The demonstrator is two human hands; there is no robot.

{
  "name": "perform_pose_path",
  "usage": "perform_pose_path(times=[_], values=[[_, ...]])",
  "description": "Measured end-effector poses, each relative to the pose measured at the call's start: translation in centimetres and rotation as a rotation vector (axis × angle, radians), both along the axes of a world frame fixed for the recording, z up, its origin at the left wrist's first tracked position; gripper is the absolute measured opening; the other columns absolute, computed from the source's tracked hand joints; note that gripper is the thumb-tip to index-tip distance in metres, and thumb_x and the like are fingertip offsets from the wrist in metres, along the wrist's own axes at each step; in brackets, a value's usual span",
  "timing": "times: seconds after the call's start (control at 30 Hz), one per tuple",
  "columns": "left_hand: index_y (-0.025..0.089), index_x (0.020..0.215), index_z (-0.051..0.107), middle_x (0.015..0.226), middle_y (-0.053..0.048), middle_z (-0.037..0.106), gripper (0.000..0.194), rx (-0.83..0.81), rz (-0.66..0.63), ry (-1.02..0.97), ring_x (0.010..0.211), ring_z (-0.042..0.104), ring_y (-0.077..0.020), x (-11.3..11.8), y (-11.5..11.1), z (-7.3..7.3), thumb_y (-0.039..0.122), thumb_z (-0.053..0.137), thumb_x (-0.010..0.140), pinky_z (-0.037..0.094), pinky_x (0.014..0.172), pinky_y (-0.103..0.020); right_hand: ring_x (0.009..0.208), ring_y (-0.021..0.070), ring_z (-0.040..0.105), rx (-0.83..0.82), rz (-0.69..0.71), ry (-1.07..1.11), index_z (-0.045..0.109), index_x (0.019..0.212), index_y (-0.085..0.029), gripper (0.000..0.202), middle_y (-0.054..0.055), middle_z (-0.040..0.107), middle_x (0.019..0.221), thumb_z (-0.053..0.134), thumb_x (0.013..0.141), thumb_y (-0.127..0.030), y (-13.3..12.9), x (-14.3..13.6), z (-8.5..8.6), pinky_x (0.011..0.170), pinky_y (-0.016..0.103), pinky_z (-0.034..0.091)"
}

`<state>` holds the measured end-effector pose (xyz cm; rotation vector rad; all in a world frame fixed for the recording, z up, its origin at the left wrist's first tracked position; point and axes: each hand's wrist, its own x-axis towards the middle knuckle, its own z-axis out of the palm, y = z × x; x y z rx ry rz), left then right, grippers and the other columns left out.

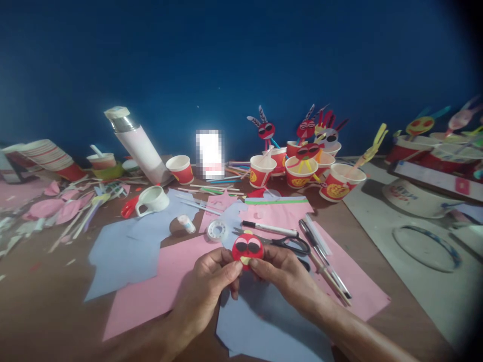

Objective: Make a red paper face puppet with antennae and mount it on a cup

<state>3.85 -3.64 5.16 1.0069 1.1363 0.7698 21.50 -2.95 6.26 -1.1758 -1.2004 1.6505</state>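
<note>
Between my two hands is a round red paper face [248,251] with large white and black eyes and a yellow mouth piece. My left hand [216,274] pinches its left edge, the thumb close to the mouth. On the other side my right hand [283,269] grips the right edge, its thumb also by the mouth. Black-handled scissors [292,245] lie just behind my right hand, partly covered. A black-capped marker [269,229] rests past the face. The fingers behind the face are partly hidden.
Pink paper [151,294] and blue paper [121,256] sheets spread underneath. A tape roll [216,230], a glue bottle [186,224], a white mug [152,201] and pens [320,239] lie around. Behind stand a thermos [139,148] and several paper cups [342,182] with paper figures.
</note>
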Motion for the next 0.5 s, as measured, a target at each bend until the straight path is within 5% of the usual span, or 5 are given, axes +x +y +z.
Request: perform_pose_path(times=[0.2,0.5], values=[[0.016,0.093,0.065,0.057,0.002,0.059,0.030,0.005,-0.013,-0.046,0.050,0.051,-0.0094,0.00,0.11,-0.02,0.044,0.063,0.082,0.038,0.049,-0.019,0.058,0.0097,0.040,0.018,0.057,0.057,0.063,0.073,-0.014,0.028,-0.002,0.051,0.063,0.063,0.076,-0.042,-0.16,0.03,-0.39,0.055,0.022,0.032],[0.015,0.083,0.064,0.050,0.003,0.056,0.031,0.077,0.007,0.041,0.047,0.046,-0.0090,0.22,-0.06,-0.11,0.046,0.064,0.081,0.035,0.050,-0.021,0.060,0.0107,0.043,0.022,0.069,0.076,0.061,0.072,-0.016,0.024,-0.001,0.056,0.067,0.062,0.076,-0.040,-0.53,-0.11,-0.48,0.058,0.022,0.034]])
